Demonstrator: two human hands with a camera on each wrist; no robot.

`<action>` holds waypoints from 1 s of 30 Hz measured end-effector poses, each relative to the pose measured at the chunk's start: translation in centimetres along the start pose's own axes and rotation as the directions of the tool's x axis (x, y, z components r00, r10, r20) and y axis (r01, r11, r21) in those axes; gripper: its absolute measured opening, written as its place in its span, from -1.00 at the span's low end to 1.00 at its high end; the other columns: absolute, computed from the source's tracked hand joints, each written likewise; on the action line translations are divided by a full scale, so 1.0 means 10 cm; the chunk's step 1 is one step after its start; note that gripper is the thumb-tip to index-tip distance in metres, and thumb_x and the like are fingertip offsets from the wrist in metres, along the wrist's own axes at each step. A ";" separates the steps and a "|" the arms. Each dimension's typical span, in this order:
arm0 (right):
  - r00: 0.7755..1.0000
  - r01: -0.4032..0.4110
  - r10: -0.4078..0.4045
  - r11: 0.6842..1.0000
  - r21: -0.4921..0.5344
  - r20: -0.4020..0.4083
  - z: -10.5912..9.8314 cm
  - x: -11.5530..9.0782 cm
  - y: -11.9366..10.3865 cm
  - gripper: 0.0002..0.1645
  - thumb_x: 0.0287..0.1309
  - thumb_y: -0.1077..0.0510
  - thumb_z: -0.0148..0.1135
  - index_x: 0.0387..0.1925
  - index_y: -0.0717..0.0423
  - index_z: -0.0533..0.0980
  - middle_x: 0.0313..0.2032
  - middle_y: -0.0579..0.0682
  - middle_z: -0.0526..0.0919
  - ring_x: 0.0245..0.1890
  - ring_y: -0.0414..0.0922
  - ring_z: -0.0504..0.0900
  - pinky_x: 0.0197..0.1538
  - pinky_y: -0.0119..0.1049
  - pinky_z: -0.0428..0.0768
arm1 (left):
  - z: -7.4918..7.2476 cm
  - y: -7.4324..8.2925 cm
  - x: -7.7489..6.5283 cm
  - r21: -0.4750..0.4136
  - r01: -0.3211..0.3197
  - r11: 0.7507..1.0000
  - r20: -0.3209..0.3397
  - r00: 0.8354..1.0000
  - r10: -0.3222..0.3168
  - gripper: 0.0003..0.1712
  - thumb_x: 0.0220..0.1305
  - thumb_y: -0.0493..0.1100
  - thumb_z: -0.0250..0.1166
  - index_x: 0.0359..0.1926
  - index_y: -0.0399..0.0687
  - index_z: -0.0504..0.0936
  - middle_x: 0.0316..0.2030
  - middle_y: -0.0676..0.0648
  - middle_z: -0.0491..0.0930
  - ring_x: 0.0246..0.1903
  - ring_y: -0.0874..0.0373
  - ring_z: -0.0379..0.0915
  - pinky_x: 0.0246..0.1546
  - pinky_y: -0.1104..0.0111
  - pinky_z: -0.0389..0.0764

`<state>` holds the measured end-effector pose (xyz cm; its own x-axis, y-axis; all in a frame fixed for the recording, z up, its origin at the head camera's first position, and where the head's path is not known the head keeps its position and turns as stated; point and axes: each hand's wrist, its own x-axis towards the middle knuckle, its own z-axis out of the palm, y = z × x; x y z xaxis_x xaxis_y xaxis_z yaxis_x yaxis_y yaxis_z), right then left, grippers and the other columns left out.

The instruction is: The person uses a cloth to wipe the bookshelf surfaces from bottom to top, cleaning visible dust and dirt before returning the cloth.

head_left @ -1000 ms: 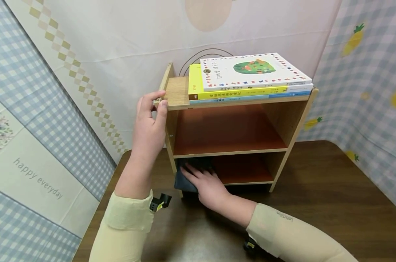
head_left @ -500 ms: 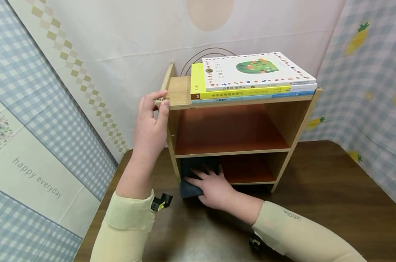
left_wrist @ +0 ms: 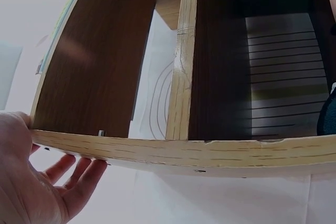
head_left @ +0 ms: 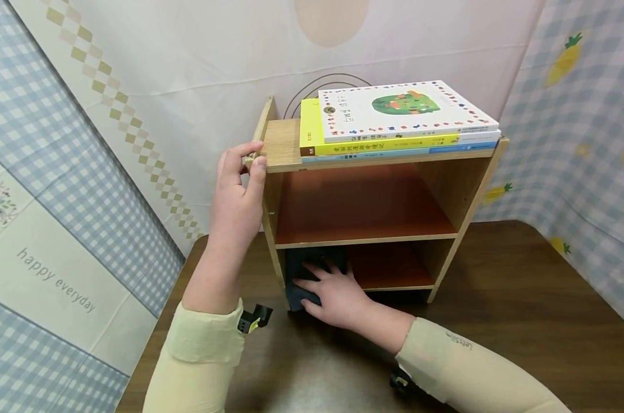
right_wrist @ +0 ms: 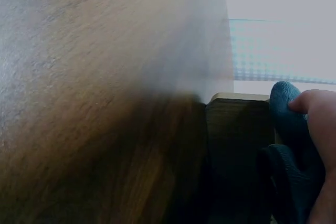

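A small wooden bookshelf [head_left: 366, 240] with reddish-brown shelf surfaces stands upright on a dark wooden table. At its top left corner, my left hand [head_left: 237, 201] grips the side panel between thumb and fingers; the left wrist view shows those fingers [left_wrist: 86, 182] along the panel's outer side. My right hand [head_left: 338, 295] reaches to the bottom shelf's left end and presses a dark blue-grey cloth [head_left: 297, 265] with spread fingers. Seen from the right wrist, the folded cloth [right_wrist: 294, 174] bulges at the side panel's edge under the thumb. Part of it is hidden by the hand.
On top of the bookshelf lies a stack of books: a white one [head_left: 405, 109] uppermost, a yellow one [head_left: 309, 127] and a blue one [head_left: 461, 147] beneath. Patterned cloth hangs behind and at both sides. The brown table [head_left: 523, 298] extends to the right and front.
My right hand and the cloth have shifted slightly right and down at the bottom shelf's left end, the fingers spreading more. The left hand keeps its grip on the corner.
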<state>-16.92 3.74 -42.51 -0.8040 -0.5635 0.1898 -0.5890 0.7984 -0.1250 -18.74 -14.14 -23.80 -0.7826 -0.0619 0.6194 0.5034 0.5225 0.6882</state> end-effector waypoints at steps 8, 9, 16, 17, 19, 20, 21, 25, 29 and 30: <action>0.994 0.073 -0.081 0.992 -0.098 -0.073 0.03 0.03 0.04 -0.52 0.28 -0.17 0.22 0.23 -0.40 0.54 0.33 -0.10 0.44 0.20 0.20 0.47 -0.03 0.27 0.51 | -0.01 -0.01 0.00 -0.001 -0.007 1.000 -0.001 1.000 0.007 -0.53 0.49 0.22 0.02 0.26 0.18 0.47 0.22 -0.02 0.33 0.05 0.10 0.29 0.00 0.14 0.39; 0.993 0.082 -0.090 0.991 -0.101 -0.077 0.03 0.03 0.04 -0.52 0.27 -0.16 0.24 0.23 -0.39 0.54 0.33 -0.11 0.44 0.18 0.19 0.48 -0.04 0.25 0.52 | -0.01 -0.01 0.00 0.000 -0.008 1.000 -0.002 1.000 0.008 -0.53 0.49 0.22 0.02 0.26 0.18 0.47 0.22 -0.02 0.33 0.05 0.10 0.29 -0.01 0.14 0.39; 0.983 0.137 -0.150 0.983 -0.120 -0.107 0.03 0.01 0.06 -0.53 0.25 -0.07 0.27 0.20 -0.36 0.56 0.31 -0.11 0.46 0.14 0.12 0.51 -0.10 0.16 0.57 | 0.00 0.00 0.00 0.002 -0.013 1.000 -0.005 1.000 0.013 -0.53 0.49 0.21 0.02 0.26 0.17 0.47 0.20 -0.03 0.34 0.02 0.10 0.29 -0.05 0.15 0.39; 0.981 0.145 -0.159 0.982 -0.122 -0.112 0.03 0.00 0.06 -0.53 0.25 -0.05 0.27 0.20 -0.36 0.57 0.30 -0.11 0.46 0.13 0.11 0.51 -0.11 0.14 0.57 | 0.00 0.00 0.00 0.004 -0.014 1.000 -0.006 1.000 0.014 -0.53 0.49 0.21 0.02 0.25 0.17 0.47 0.19 -0.03 0.34 0.02 0.11 0.29 -0.05 0.15 0.39; 0.977 0.160 -0.174 0.980 -0.120 -0.122 0.02 -0.02 0.07 -0.54 0.26 -0.02 0.26 0.20 -0.34 0.57 0.30 -0.11 0.46 0.11 0.11 0.53 -0.12 0.12 0.58 | 0.00 0.01 0.00 0.007 -0.017 1.000 -0.007 1.000 0.017 -0.53 0.49 0.21 0.02 0.25 0.16 0.48 0.18 -0.03 0.35 0.01 0.11 0.29 -0.06 0.16 0.39; 0.975 0.166 -0.180 0.979 -0.115 -0.128 0.02 -0.03 0.07 -0.54 0.26 0.00 0.26 0.20 -0.33 0.57 0.30 -0.10 0.46 0.10 0.10 0.53 -0.12 0.11 0.58 | 0.00 0.01 0.00 0.009 -0.017 1.000 -0.007 1.000 0.017 -0.53 0.49 0.21 0.02 0.25 0.16 0.48 0.17 -0.04 0.35 0.01 0.11 0.28 -0.07 0.16 0.39; 0.974 0.171 -0.185 0.979 -0.110 -0.132 0.02 -0.04 0.07 -0.54 0.26 0.01 0.26 0.20 -0.32 0.57 0.30 -0.10 0.46 0.09 0.10 0.54 -0.12 0.10 0.59 | 0.00 0.01 0.00 0.009 -0.018 1.000 -0.007 1.000 0.018 -0.53 0.49 0.21 0.02 0.25 0.15 0.48 0.16 -0.04 0.35 0.00 0.11 0.28 -0.07 0.17 0.39; 0.968 0.193 -0.204 0.978 -0.085 -0.149 0.01 -0.09 0.09 -0.54 0.26 0.07 0.28 0.19 -0.27 0.58 0.32 -0.09 0.44 0.10 0.10 0.53 -0.10 0.10 0.59 | 0.00 0.01 0.00 0.008 -0.016 1.000 -0.007 1.000 0.016 -0.53 0.49 0.21 0.02 0.25 0.16 0.48 0.16 -0.03 0.35 0.00 0.12 0.28 -0.08 0.17 0.39; 0.961 0.213 -0.220 0.975 -0.061 -0.166 0.00 -0.12 0.12 -0.53 0.25 0.10 0.29 0.20 -0.25 0.58 0.33 -0.08 0.43 0.12 0.10 0.52 -0.10 0.08 0.60 | 0.00 0.01 0.00 0.002 -0.014 1.000 -0.007 1.000 0.014 -0.53 0.49 0.21 0.03 0.25 0.15 0.48 0.16 -0.03 0.35 0.00 0.12 0.27 -0.08 0.17 0.39; 0.960 0.216 -0.223 0.975 -0.056 -0.171 0.00 -0.13 0.13 -0.52 0.25 0.11 0.30 0.20 -0.24 0.58 0.33 -0.08 0.43 0.12 0.10 0.52 -0.10 0.08 0.60 | 0.00 0.02 -0.01 0.001 -0.013 1.000 -0.007 1.000 0.013 -0.53 0.49 0.21 0.03 0.25 0.16 0.48 0.15 -0.04 0.35 0.00 0.12 0.27 -0.08 0.17 0.39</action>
<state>-16.60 5.48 -42.91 -0.6266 -0.6823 0.3765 -0.7434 0.6684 -0.0261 -18.61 -14.08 -23.72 -0.7734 -0.0609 0.6309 0.5132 0.5240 0.6797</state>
